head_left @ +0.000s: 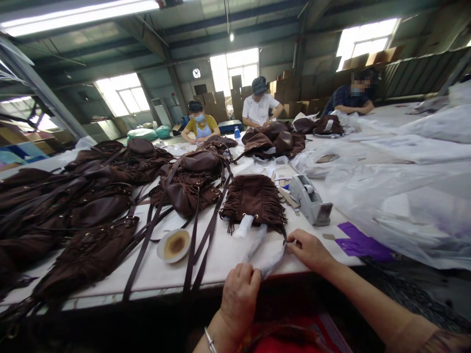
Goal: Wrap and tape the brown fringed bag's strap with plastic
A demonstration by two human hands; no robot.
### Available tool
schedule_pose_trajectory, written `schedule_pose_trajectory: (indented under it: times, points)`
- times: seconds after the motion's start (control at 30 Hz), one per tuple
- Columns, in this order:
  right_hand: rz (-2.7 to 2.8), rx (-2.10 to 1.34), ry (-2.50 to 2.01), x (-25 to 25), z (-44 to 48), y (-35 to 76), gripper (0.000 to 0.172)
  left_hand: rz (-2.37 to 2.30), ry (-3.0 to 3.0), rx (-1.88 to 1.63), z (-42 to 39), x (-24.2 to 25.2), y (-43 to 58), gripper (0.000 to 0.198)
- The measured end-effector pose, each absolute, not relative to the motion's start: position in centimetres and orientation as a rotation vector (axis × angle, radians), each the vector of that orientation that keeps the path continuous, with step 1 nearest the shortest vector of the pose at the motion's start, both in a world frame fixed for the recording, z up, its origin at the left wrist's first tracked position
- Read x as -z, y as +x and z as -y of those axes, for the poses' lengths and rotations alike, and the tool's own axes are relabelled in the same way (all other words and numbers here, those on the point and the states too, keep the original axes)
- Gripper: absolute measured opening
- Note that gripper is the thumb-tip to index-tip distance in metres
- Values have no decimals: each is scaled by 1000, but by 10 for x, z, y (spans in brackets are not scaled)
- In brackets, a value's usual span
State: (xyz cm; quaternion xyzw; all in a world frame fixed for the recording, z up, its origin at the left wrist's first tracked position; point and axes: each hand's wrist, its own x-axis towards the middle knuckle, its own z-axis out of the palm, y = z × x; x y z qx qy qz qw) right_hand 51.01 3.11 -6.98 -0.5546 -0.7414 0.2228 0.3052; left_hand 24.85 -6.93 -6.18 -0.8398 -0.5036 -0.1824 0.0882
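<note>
A dark brown fringed bag lies on the white table in front of me, its metal eyelets towards me. A strap wrapped in thin translucent plastic loops from the bag's near edge towards my hands. My left hand is closed around the wrapped strap at the table's front edge. My right hand pinches the strap near the bag's right corner, where dark strap meets plastic. A short white wrapped piece sticks out beside the eyelets. What lies inside my left fist is hidden.
More brown bags are heaped at left, with long straps hanging over the front edge. A bowl with brown residue, a grey tape dispenser, purple tape and plastic sheeting surround the workspace. Several co-workers sit across the table.
</note>
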Motion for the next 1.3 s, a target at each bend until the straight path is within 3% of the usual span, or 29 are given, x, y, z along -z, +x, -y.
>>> schedule_pose_trajectory:
  times: [0.27, 0.73, 1.3]
  points:
    - [2003, -646, -1392, 67, -27, 508, 11, 1363, -2507, 625, 75, 64, 253, 35]
    - [1915, -721, -1507, 71, -26, 512, 13, 1385, -2511, 583, 79, 50, 265, 27]
    - [2121, -562, -1197, 73, -22, 520, 13, 1536, -2783, 449, 84, 64, 275, 30]
